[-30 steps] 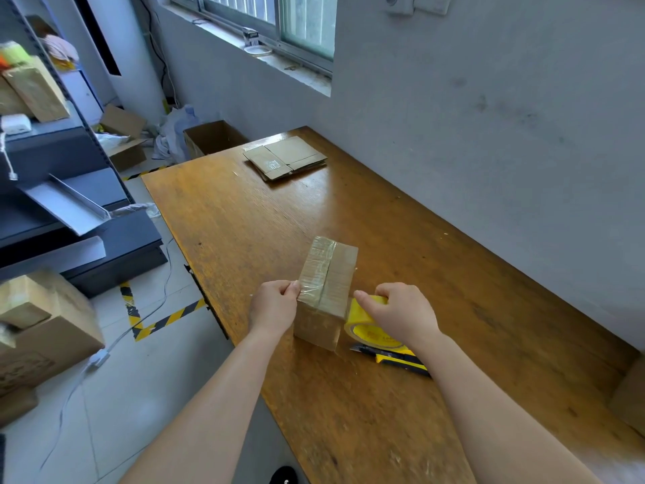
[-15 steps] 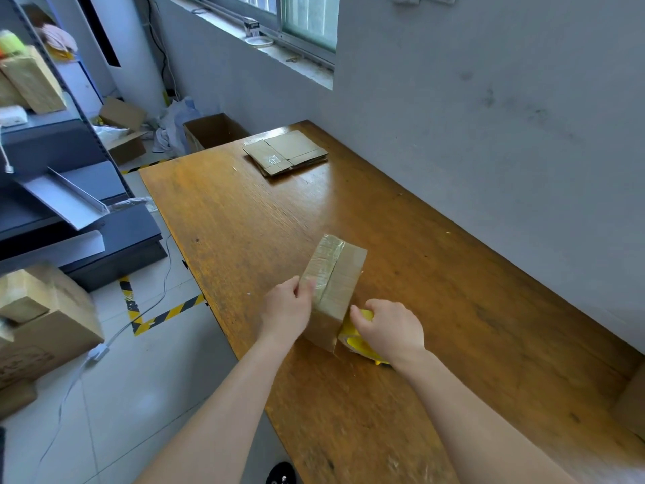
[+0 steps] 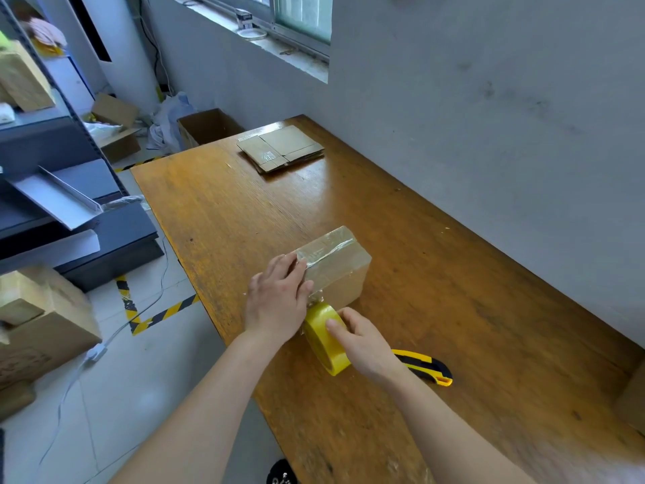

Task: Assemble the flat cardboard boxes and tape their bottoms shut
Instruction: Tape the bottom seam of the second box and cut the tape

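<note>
Your left hand presses flat, fingers straight, against the near end of the taped box, just beyond both hands. Your right hand curls round the yellow tape roll, close beside your left; a utility knife lies by its wrist.

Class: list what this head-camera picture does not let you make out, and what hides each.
Head view:
1. utility knife: one end hidden under the right hand holding the tape roll.
2. box: underside hidden against the table.
3. flat cardboard stack: label print too small.
4. cardboard at right edge: cut off by the frame.
</note>
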`<state>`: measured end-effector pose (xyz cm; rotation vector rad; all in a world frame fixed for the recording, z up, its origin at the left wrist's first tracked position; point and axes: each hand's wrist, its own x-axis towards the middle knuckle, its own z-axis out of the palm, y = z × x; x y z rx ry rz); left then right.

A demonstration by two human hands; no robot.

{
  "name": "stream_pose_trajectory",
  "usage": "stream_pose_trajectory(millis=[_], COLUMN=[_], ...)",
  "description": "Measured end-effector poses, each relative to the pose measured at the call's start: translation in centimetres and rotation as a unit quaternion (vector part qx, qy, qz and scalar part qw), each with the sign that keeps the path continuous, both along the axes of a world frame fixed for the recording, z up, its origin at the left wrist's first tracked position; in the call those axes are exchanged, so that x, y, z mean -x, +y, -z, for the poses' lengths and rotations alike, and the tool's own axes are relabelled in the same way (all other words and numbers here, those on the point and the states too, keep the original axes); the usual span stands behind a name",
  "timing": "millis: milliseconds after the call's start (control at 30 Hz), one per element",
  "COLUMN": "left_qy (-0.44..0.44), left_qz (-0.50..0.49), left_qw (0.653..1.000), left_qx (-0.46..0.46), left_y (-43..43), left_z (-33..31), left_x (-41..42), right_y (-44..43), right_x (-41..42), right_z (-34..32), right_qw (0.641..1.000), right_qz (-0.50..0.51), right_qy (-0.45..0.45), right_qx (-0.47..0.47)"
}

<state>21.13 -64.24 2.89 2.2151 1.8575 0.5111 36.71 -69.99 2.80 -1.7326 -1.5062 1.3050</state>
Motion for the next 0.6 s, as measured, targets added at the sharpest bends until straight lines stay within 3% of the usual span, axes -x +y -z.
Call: stream_pose_trajectory(millis=[133, 367, 600], left_qy=[0.000, -0.041, 0.033], left_qz=[0.005, 0.011, 0.021], left_qw=[1.000, 0.998, 0.999], left_qx=[0.018, 0.040, 0.015], left_y=[0.8, 0.9, 0.4], left_z=[-0.2, -0.4, -0.4], left_x=[0.6, 0.8, 0.4], right_y=[0.3, 3.3, 2.9], right_x=[0.9, 3.1, 3.1], right_z=[0.9, 2.4, 2.2], right_qw=[0.999, 0.981, 0.985], right_qz=[0.012, 0.048, 0.065], right_qy=[-0.049, -0.180, -0.148], right_qx=[-0.017, 0.061, 0.065])
